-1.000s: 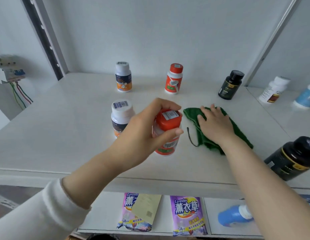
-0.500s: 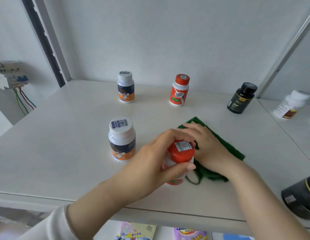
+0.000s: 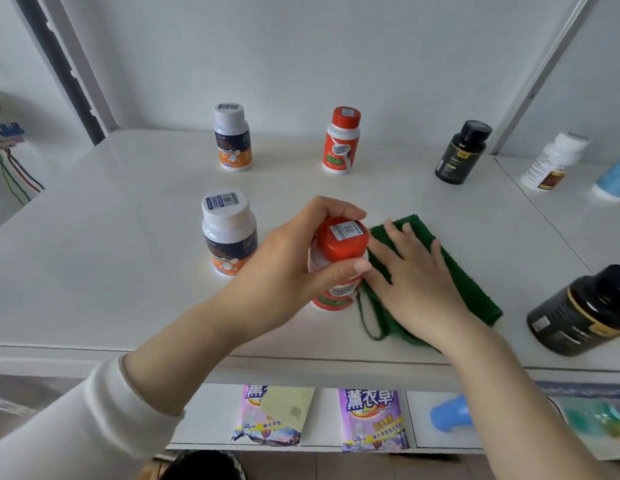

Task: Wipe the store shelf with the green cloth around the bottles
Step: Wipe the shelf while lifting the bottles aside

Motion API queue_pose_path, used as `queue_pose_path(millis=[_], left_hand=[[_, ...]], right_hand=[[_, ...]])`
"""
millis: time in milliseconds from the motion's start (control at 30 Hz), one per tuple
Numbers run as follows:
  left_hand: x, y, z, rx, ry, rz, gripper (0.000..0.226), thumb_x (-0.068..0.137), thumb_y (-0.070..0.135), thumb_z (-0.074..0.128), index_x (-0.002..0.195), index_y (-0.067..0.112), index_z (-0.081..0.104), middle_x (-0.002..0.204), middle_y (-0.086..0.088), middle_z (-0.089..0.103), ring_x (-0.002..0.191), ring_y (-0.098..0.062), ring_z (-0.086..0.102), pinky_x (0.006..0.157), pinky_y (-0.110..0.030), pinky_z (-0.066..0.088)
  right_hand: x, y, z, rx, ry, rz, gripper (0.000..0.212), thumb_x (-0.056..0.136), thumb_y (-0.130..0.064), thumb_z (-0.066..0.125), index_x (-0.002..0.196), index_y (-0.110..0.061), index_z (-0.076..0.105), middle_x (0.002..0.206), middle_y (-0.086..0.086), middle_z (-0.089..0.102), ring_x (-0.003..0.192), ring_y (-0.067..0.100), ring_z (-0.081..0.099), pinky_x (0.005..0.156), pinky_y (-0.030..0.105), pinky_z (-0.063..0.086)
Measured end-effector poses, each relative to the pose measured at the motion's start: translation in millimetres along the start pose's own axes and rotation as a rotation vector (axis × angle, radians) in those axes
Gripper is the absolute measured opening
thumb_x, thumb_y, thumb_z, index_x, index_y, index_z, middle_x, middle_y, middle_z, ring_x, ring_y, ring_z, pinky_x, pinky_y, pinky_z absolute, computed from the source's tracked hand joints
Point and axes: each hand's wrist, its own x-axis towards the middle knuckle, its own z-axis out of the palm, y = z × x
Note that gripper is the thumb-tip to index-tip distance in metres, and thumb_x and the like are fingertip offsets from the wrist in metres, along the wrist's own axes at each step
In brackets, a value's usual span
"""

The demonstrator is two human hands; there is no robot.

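Two hands: we see both over the white shelf [image 3: 111, 254], our left hand [image 3: 287, 271] and our right hand [image 3: 415, 282].
Left fingers: the fingers [image 3: 332, 209] and thumb curl round the front red-capped bottle [image 3: 341, 237], grasping it at the cap and neck.
Right fingers: straight and spread, pressed flat on the green cloth [image 3: 474, 289].
Cloth: it lies on the shelf just right of the grasped bottle; we cannot tell whether they touch.
Bottle base: whether it rests on the shelf, we cannot tell.
Other bottles: front white-capped bottle [image 3: 229, 233] stands just left of the grasped one; rear white-capped bottle [image 3: 232, 136], rear red-capped bottle [image 3: 341, 140] and small black bottle [image 3: 462, 152] stand along the back; large black bottle [image 3: 585, 310] sits at the right.
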Motion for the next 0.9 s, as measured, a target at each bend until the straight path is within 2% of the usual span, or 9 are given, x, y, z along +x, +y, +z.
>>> queue_pose_path(millis=[133, 233, 333, 400, 533, 600, 700, 800, 900], left_hand=[[-5, 5, -10, -0.051, 0.008, 0.063, 0.037, 0.078, 0.042, 0.064, 0.11, 0.035, 0.046, 0.11, 0.015, 0.063, 0.108, -0.003, 0.059, 0.089, -0.02, 0.05], [-11, 5, -13, -0.028, -0.027, 0.058, 0.036, 0.077, 0.039, 0.064, 0.109, 0.033, 0.047, 0.11, 0.015, 0.063, 0.106, -0.004, 0.059, 0.089, -0.02, 0.049], [-18, 2, -12, -0.01, -0.022, 0.02, 0.034, 0.078, 0.038, 0.064, 0.107, 0.033, 0.046, 0.113, 0.012, 0.061, 0.106, -0.006, 0.059, 0.093, -0.028, 0.049], [-21, 0, -12, -0.006, -0.007, 0.007, 0.033, 0.077, 0.038, 0.062, 0.106, 0.034, 0.046, 0.114, 0.01, 0.06, 0.107, -0.007, 0.058, 0.092, -0.028, 0.05], [-26, -1, -14, -0.017, 0.001, 0.012, 0.033, 0.078, 0.029, 0.063, 0.106, 0.036, 0.048, 0.11, 0.014, 0.061, 0.104, -0.003, 0.059, 0.088, -0.018, 0.048], [-27, -2, -14, 0.009, -0.006, 0.01, 0.033, 0.077, 0.03, 0.064, 0.106, 0.037, 0.048, 0.11, 0.016, 0.06, 0.104, -0.002, 0.058, 0.088, -0.018, 0.047], [-23, -3, -11, 0.034, -0.017, 0.022, 0.033, 0.077, 0.032, 0.064, 0.105, 0.037, 0.048, 0.108, 0.02, 0.06, 0.103, -0.002, 0.059, 0.088, -0.017, 0.047], [-20, -5, -10, 0.02, -0.024, 0.043, 0.032, 0.079, 0.032, 0.064, 0.106, 0.037, 0.048, 0.108, 0.019, 0.061, 0.104, -0.002, 0.058, 0.088, -0.016, 0.047], [-17, -7, -8, 0.008, -0.033, 0.036, 0.033, 0.079, 0.036, 0.064, 0.107, 0.036, 0.048, 0.109, 0.018, 0.063, 0.107, -0.005, 0.059, 0.089, -0.019, 0.048]], right_hand=[[-41, 5, 3, 0.046, 0.008, -0.11, 0.07, 0.074, -0.066, -0.005, 0.141, -0.046, 0.002, 0.153, -0.015, -0.009, 0.135, 0.0, -0.018, 0.109, 0.03, -0.015], [3, 22, -5, 0.044, 0.019, 0.008, 0.052, 0.092, -0.05, 0.014, 0.143, -0.04, 0.013, 0.156, -0.007, 0.002, 0.142, 0.012, -0.004, 0.113, 0.034, -0.006], [67, 15, -8, 0.007, 0.008, 0.041, 0.049, 0.097, -0.043, 0.023, 0.144, -0.032, 0.018, 0.156, 0.002, 0.01, 0.143, 0.023, 0.003, 0.115, 0.042, 0.001], [99, -2, -5, -0.016, -0.043, -0.093, 0.05, 0.097, -0.043, 0.024, 0.145, -0.029, 0.018, 0.156, 0.003, 0.011, 0.143, 0.024, 0.004, 0.115, 0.044, 0.003], [129, -45, -1, -0.091, -0.166, -0.345, 0.051, 0.097, -0.04, 0.026, 0.145, -0.029, 0.013, 0.157, 0.003, 0.006, 0.144, 0.026, 0.0, 0.116, 0.046, 0.005], [117, -57, -3, -0.082, -0.179, -0.458, 0.054, 0.097, -0.036, 0.036, 0.145, -0.028, 0.013, 0.156, 0.005, 0.006, 0.143, 0.026, -0.001, 0.115, 0.044, 0.003], [79, -53, -6, 0.178, -0.17, -0.607, 0.059, 0.093, -0.025, 0.049, 0.144, -0.018, 0.021, 0.155, 0.008, 0.012, 0.14, 0.019, 0.002, 0.111, 0.035, -0.003], [62, -25, -2, 0.133, -0.093, -0.495, 0.051, 0.096, -0.032, 0.039, 0.144, -0.026, 0.022, 0.155, 0.001, 0.014, 0.142, 0.018, 0.004, 0.113, 0.039, -0.001], [68, 18, -9, -0.001, -0.046, -0.14, 0.047, 0.098, -0.04, 0.023, 0.144, -0.035, 0.017, 0.156, -0.002, 0.007, 0.144, 0.02, 0.002, 0.114, 0.045, 0.001]])
